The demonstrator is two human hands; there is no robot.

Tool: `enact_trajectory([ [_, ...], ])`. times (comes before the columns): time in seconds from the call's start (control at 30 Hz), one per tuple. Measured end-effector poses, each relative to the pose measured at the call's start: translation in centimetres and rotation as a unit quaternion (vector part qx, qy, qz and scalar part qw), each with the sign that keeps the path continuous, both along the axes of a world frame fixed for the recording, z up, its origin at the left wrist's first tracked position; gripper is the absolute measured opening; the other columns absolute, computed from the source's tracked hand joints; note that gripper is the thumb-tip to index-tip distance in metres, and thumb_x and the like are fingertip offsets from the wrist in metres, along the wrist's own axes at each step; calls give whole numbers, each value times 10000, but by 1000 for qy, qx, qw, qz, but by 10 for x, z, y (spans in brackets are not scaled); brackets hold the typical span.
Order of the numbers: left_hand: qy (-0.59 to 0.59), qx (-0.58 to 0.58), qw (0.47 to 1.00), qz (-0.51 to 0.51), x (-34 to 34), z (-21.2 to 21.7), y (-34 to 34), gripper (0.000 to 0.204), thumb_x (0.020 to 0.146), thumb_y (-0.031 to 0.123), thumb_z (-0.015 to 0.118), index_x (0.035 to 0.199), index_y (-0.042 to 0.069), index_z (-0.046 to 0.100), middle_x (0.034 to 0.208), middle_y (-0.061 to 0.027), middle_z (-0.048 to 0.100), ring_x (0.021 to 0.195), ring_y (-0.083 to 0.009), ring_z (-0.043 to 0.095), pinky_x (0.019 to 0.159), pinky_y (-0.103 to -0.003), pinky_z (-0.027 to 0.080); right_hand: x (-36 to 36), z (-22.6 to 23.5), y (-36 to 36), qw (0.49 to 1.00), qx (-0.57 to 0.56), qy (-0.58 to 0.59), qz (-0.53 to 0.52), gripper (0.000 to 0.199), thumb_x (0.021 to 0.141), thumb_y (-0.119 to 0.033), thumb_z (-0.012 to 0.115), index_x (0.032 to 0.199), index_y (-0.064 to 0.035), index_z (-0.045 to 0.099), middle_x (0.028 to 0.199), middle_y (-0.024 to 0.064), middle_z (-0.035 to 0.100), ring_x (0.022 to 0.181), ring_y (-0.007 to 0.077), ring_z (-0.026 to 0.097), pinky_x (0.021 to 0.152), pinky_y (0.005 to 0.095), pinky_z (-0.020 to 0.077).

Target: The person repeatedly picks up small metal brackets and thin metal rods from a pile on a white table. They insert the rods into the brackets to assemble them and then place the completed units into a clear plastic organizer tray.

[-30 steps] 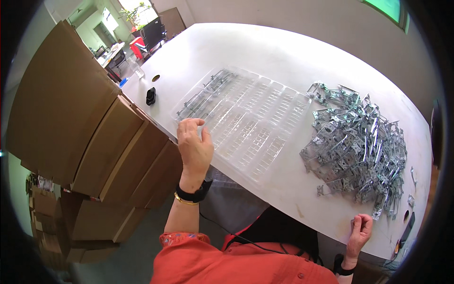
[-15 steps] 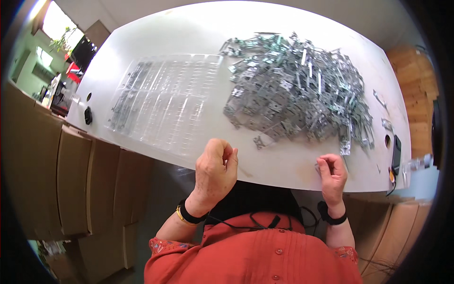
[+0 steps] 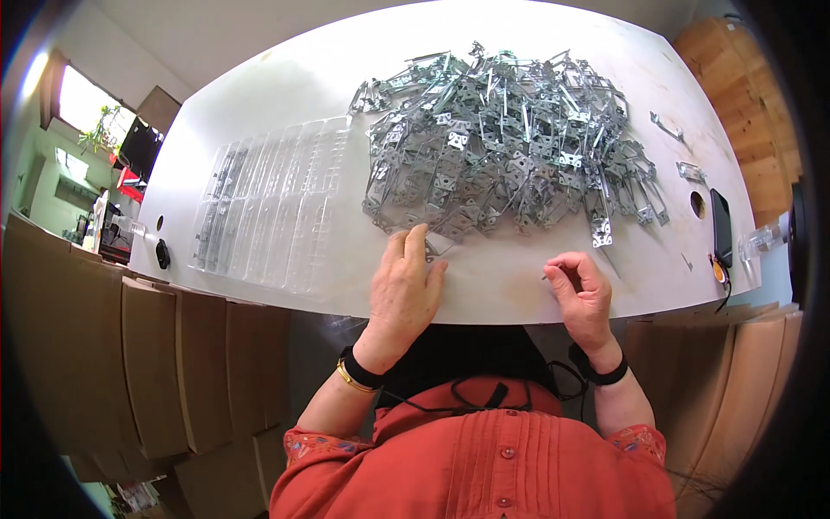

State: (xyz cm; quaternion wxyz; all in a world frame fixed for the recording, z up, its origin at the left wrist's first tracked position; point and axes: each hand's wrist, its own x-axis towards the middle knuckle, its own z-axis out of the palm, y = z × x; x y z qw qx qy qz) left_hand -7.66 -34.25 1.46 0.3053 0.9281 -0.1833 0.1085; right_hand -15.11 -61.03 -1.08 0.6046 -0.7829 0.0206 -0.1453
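Observation:
A large heap of metal brackets (image 3: 510,147), silvery and flat with holes and long thin arms, covers the middle of the white table. My left hand (image 3: 404,285) reaches to the heap's near left edge, fingers stretched out and thumb apart. Its fingertips are at a loose bracket (image 3: 439,246), partly hidden by them; I cannot tell whether they touch it. My right hand (image 3: 584,290) is closed in a pinch above the near part of the table. A small thin dark tip pokes out between thumb and forefinger, too little of it showing to name.
Left of the heap lies a clear plastic tray (image 3: 298,208) with long compartments; its left rows hold metal parts (image 3: 220,208). A phone (image 3: 723,227), a table hole (image 3: 698,204) and a few stray brackets (image 3: 690,170) are at the right. Cardboard boxes (image 3: 156,363) stand beside the table's near edge.
My left hand has moved forward to the heap's edge, and its curled fingers have straightened. My right hand stays pinched, slightly further left. The whole view has shifted a little.

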Motion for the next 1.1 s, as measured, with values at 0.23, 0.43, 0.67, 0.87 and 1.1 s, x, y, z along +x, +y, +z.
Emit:
enact_trajectory([
  [0.23, -6, 32, 999, -8, 7, -2, -8, 418, 912, 91, 728, 1289, -42, 605, 1121, -243, 654, 1016, -434, 652, 880, -479, 533, 1, -3, -1, 1000, -9, -9, -7, 101, 1018, -83, 739, 1077, -24, 682, 920, 2, 689, 812, 66, 627, 754, 235, 519],
  [0.43, -12, 32, 999, -13, 10, -6, -8, 406, 900, 91, 736, 1269, -35, 622, 1067, -226, 659, 992, -410, 659, 864, -466, 536, 2, -2, 1, 1000, 0, -9, -10, 96, 1021, -83, 735, 1074, -23, 683, 922, -4, 687, 821, 61, 623, 759, 233, 516],
  [0.67, -9, -2, 996, -88, -8, 11, -7, 418, 867, 77, 744, 1261, -10, 635, 1062, -187, 662, 958, -373, 660, 855, -459, 543, 1, 0, 1, 1000, 7, 3, -26, 91, 1026, -78, 729, 1077, -23, 679, 913, -20, 673, 820, 53, 608, 762, 221, 505],
  [0.87, 10, 11, 990, -141, -24, 5, -7, 434, 853, 74, 748, 1266, 0, 637, 1113, -187, 651, 996, -370, 655, 885, -451, 542, 4, -8, 3, 996, 17, -73, -37, 81, 1015, -43, 732, 1086, -20, 699, 977, 0, 684, 853, 66, 611, 776, 230, 509],
  [1.1, -18, -1, 989, -145, -25, -10, -6, 475, 853, 62, 744, 1311, 0, 631, 1183, -196, 637, 1051, -381, 643, 920, -460, 540, 3, -6, 6, 998, 31, -46, -23, 116, 1003, -26, 740, 1119, -26, 732, 1008, 11, 716, 904, 80, 653, 822, 232, 525],
])
